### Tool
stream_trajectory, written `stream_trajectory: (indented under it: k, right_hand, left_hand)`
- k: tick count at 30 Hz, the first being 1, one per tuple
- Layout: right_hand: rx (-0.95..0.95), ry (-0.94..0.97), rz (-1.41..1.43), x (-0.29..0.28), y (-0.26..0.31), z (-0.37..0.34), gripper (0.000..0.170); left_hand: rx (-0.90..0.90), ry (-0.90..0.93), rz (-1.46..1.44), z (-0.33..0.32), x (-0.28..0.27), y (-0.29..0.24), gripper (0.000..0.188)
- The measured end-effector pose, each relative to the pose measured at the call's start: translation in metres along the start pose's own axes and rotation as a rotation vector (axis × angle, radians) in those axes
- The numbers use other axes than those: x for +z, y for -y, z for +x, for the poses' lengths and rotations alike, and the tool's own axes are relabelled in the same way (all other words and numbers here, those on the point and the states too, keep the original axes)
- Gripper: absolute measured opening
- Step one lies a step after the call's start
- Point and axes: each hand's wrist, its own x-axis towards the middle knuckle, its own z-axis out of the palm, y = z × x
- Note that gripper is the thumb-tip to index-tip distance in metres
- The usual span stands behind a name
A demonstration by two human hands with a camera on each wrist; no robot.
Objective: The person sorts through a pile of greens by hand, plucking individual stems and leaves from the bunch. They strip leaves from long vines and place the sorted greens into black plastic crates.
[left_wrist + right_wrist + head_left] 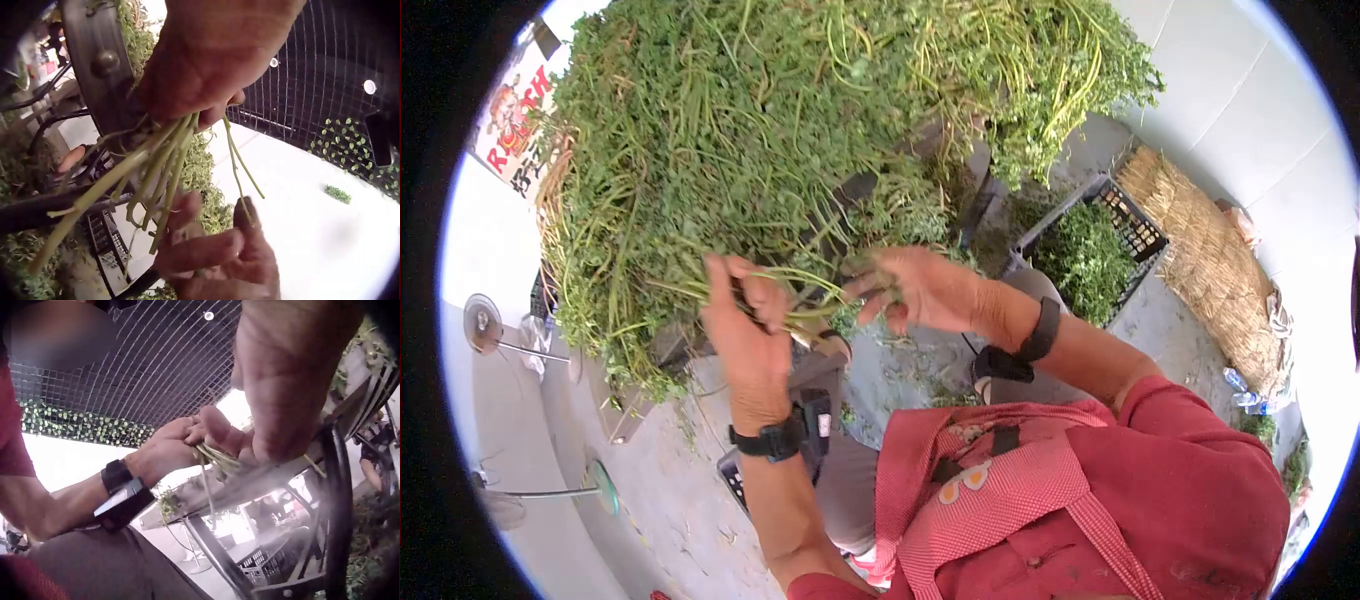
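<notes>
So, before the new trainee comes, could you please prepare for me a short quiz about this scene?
1. Multiple choice. What does the person's left hand grip?
a) a knife
b) plant stems
c) a rope

2. True or false. The straw bundle lies beside the black crate.

3. Fill in the missing word. The leafy plants inside this crate are ____ in colour.

Key: 1 b; 2 true; 3 green.
</notes>
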Motion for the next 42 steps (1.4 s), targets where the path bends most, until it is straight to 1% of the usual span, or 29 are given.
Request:
stream_trajectory:
  k: [3,5,6,7,8,9,10,11,13,14,15,16,17,18,19,20,22,23,25,27,29,30,32,33,35,36,38,40,42]
  right_hand:
    - [-0.01,0.032,-0.133,0.015,-0.003,0.002,0.026]
    - [-0.007,0.185,-0.328,0.012,-0.004,0.007,0.026]
    - [-0.006,0.115,-0.341,0.012,-0.006,0.002,0.028]
    - [-0.011,0.12,-0.35,0.011,-0.006,0.0,0.028]
    - [-0.008,0.104,-0.448,0.006,-0.007,-0.001,0.026]
    - [-0.007,0.088,-0.547,0.0,-0.009,-0.002,0.025]
    - [-0.024,0.065,-0.759,-0.013,-0.014,0.0,0.021]
    - [-0.029,0.069,-0.767,-0.028,-0.018,0.001,0.021]
    - [-0.304,0.247,-1.459,-0.052,-0.018,-0.001,0.026]
    - [-0.27,0.262,-1.586,-0.041,-0.007,-0.011,0.03]
    - [-0.273,0.267,-1.593,-0.038,-0.004,-0.009,0.03]
    - [-0.49,0.236,-1.57,-0.035,-0.002,-0.005,0.028]
    - [-0.704,0.205,-1.535,-0.027,0.003,-0.002,0.026]
    - [-0.699,0.215,-1.538,-0.019,0.011,0.0,0.026]
    - [-0.64,0.087,-1.466,0.001,0.026,-0.001,0.023]
    - [-0.578,-0.03,-1.388,0.016,0.037,0.002,0.02]
    - [-0.826,-0.13,-1.408,0.026,0.049,0.02,0.015]
    - [-0.823,-0.102,-1.399,0.031,0.054,0.028,0.015]
    - [-0.794,-0.258,-1.441,0.036,0.064,0.042,0.016]
    - [-0.756,-0.246,-1.377,0.028,0.067,0.063,0.017]
    - [-0.712,-0.233,-1.316,0.029,0.063,0.072,0.019]
    - [-0.681,-0.247,-1.266,0.033,0.061,0.074,0.02]
    - [-0.611,-0.261,-1.194,0.035,0.057,0.077,0.021]
    - [-0.606,-0.257,-1.198,0.034,0.055,0.078,0.021]
    - [-0.577,-0.274,-1.13,0.034,0.053,0.082,0.02]
    - [-0.564,-0.273,-1.135,0.034,0.052,0.081,0.02]
    - [-0.587,-0.263,-1.102,0.043,0.055,0.077,0.024]
    - [-0.607,-0.253,-1.063,0.05,0.055,0.075,0.027]
    - [-0.652,-0.23,-0.993,0.059,0.057,0.067,0.035]
  left_hand:
    - [0.0,0.009,0.038,-0.003,0.004,0.005,0.031]
    - [0.026,0.019,0.038,-0.002,-0.001,0.004,0.03]
    - [0.054,0.042,0.043,-0.002,-0.005,0.002,0.03]
    - [0.08,0.063,0.05,-0.003,-0.006,-0.001,0.029]
    - [0.12,-0.025,0.066,-0.005,-0.005,-0.005,0.029]
    - [0.13,-0.021,0.063,-0.006,-0.006,-0.013,0.029]
    - [0.188,-0.077,0.045,-0.005,-0.01,-0.024,0.03]
    - [0.245,-0.134,0.025,-0.006,-0.015,-0.036,0.03]
    - [0.298,-0.097,0.027,-0.014,-0.035,-0.06,0.031]
    - [0.34,-0.066,0.035,-0.022,-0.04,-0.07,0.033]
    - [0.388,-0.19,0.084,-0.034,-0.043,-0.079,0.035]
    - [0.433,-0.316,0.135,-0.047,-0.045,-0.089,0.037]
    - [0.437,-0.321,0.131,-0.059,-0.051,-0.099,0.037]
    - [0.518,-0.455,0.259,-0.07,-0.062,-0.109,0.038]
    - [0.594,-0.595,0.391,-0.081,-0.076,-0.116,0.04]
    - [0.597,-0.618,0.396,-0.093,-0.091,-0.12,0.04]
    - [0.627,-0.731,0.57,-0.119,-0.13,-0.128,0.044]
    - [0.636,-0.755,0.577,-0.133,-0.154,-0.129,0.044]
    - [0.514,-0.786,0.855,-0.155,-0.209,-0.116,0.048]
    - [0.437,-0.939,0.867,-0.169,-0.26,-0.095,0.05]
    - [0.151,-1.005,0.858,-0.193,-0.321,-0.081,0.052]
    - [0.146,-1.015,0.852,-0.204,-0.359,-0.066,0.052]
    - [-0.009,-1.078,1.659,-0.221,-0.422,-0.034,0.061]
    - [-0.273,-1.174,1.628,-0.226,-0.431,-0.029,0.085]
    - [-0.198,-1.261,1.568,-0.226,-0.417,-0.031,0.081]
    - [-0.213,-1.26,1.566,-0.223,-0.411,-0.038,0.081]
    - [0.231,-1.173,1.411,-0.204,-0.386,-0.061,0.067]
    - [0.449,-1.078,1.139,-0.177,-0.338,-0.094,0.055]
    - [0.704,-0.851,1.029,-0.161,-0.271,-0.125,0.046]
